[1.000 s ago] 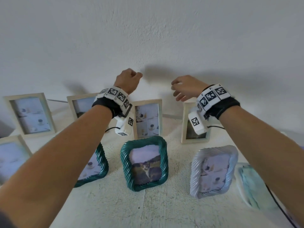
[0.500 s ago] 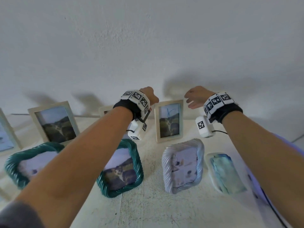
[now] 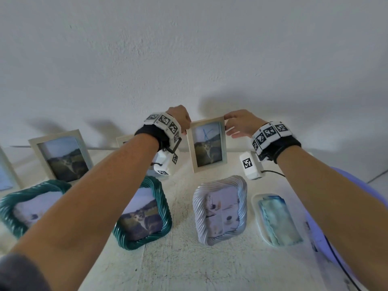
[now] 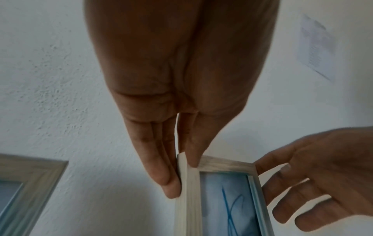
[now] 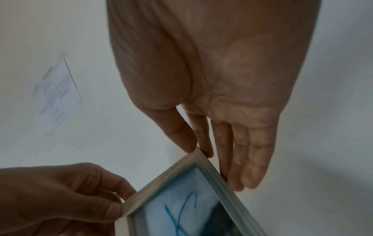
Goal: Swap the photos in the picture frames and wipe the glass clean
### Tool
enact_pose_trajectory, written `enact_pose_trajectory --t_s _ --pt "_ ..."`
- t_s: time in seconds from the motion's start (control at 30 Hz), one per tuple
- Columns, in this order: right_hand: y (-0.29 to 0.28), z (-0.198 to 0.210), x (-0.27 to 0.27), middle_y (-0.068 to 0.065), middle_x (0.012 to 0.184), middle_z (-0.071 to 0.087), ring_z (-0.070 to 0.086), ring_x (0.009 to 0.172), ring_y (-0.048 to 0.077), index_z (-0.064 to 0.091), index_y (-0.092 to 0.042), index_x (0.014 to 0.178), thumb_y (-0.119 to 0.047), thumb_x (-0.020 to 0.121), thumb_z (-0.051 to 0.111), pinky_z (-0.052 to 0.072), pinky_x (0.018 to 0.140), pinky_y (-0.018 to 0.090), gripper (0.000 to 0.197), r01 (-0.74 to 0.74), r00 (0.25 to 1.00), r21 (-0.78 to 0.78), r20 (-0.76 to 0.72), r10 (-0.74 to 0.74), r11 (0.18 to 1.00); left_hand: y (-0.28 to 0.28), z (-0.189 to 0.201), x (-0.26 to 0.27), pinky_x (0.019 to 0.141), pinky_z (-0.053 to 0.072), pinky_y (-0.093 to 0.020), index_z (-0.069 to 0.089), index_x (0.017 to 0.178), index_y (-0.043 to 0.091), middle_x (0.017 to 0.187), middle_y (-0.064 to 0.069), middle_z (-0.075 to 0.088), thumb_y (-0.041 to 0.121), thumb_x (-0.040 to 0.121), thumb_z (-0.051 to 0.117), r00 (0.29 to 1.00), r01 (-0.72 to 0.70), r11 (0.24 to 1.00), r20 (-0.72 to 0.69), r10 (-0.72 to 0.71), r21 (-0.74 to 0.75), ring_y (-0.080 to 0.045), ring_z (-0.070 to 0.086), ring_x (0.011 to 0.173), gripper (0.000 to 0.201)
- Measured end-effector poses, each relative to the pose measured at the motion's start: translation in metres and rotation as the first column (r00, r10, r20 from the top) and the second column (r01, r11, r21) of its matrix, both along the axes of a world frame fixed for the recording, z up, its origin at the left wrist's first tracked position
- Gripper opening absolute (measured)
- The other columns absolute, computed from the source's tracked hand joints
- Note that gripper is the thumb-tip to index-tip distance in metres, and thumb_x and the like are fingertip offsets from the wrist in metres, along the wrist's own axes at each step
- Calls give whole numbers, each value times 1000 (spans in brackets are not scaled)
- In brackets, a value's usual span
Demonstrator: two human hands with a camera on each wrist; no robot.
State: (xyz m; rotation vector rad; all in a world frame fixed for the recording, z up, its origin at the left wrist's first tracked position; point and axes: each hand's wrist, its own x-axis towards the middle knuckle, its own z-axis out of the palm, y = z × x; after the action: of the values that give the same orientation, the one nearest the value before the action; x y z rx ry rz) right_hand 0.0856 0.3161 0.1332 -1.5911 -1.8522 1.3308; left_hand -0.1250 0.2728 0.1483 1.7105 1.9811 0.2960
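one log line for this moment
phase: grasp | left hand: pinches frame, top-left | right hand: pinches frame, top-right | glass: blue scribble

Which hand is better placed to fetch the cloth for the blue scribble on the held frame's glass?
Right, probably: the cloth lies to the right, nearest the right hand, while the left hand, pinching the frame at its edge, could steady it alone.

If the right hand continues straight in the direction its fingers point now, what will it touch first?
Probably the white wall behind the wooden frame. The right hand pinches the frame's top corner, its fingers aimed past it; depth is unclear.
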Motion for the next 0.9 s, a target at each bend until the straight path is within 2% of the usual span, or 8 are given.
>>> enact_pose_trajectory --t_s 0.13,0.27,0.37,0.43,0.53,0.63,0.8,0.9 --pt "-13 17 9 7 100 67 62 87 20 61 -10 125 -9 94 53 53 84 36 32 87 990 226 -132 -57 970 -3 26 -7 85 59 -41 59 120 8 101 -10 68 17 100 54 975 -43 991 222 15 123 -20 70 85 22" --pt "-46 38 25 5 99 69 63 86 17 70 -16 106 -11 94 54 56 80 32 21 208 931 308 -353 -92 928 -28 66 1 82 58 -40 57 114 13 103 -11 63 25 102 52 911 -62 964 410 -51 259 -21 64 87 19" --pt "-81 51 41 13 106 69 67 97 21 62 -22 121 -15 95 52 56 86 38 29 198 889 350 -458 -17 915 -61 88 11 82 59 -39 59 113 13 98 -8 64 27 101 53 873 -64 936 474 -116 346 -22 65 88 19" --pt "-109 53 53 9 114 68 66 105 21 51 -32 132 -20 99 48 55 89 40 36 127 856 344 -512 72 930 -88 95 20 80 60 -39 60 111 14 98 -8 63 25 102 52 823 -77 930 549 -145 361 -21 65 85 16" --pt "-146 37 69 -6 146 48 48 134 21 38 -44 144 -36 100 45 42 106 52 44 26 759 297 -628 174 955 -129 92 38 78 61 -38 61 112 11 95 -9 62 22 103 49 752 -79 934 636 -172 347 -21 65 83 18" --pt "-177 12 87 -9 158 30 28 146 18 28 -44 150 -43 99 45 25 116 58 54 -16 689 234 -702 180 972 -164 74 59 76 62 -38 61 112 9 96 -12 62 20 104 47 737 -100 950 663 -129 296 -24 64 83 19" --pt "-240 -37 104 2 152 42 42 138 29 30 -36 150 -23 107 34 32 111 62 46 -36 482 -22 -876 -2 999 -205 25 92 61 59 -30 63 107 18 93 -9 63 20 103 49 807 -171 943 589 -32 285 -13 66 71 15" --pt "-271 -68 111 10 148 46 48 132 35 36 -29 148 -26 105 40 39 105 60 44 12 413 -187 -894 -175 982 -230 -6 107 67 61 -34 59 117 21 101 -8 65 26 100 55 802 -217 941 597 20 260 -11 69 76 19"
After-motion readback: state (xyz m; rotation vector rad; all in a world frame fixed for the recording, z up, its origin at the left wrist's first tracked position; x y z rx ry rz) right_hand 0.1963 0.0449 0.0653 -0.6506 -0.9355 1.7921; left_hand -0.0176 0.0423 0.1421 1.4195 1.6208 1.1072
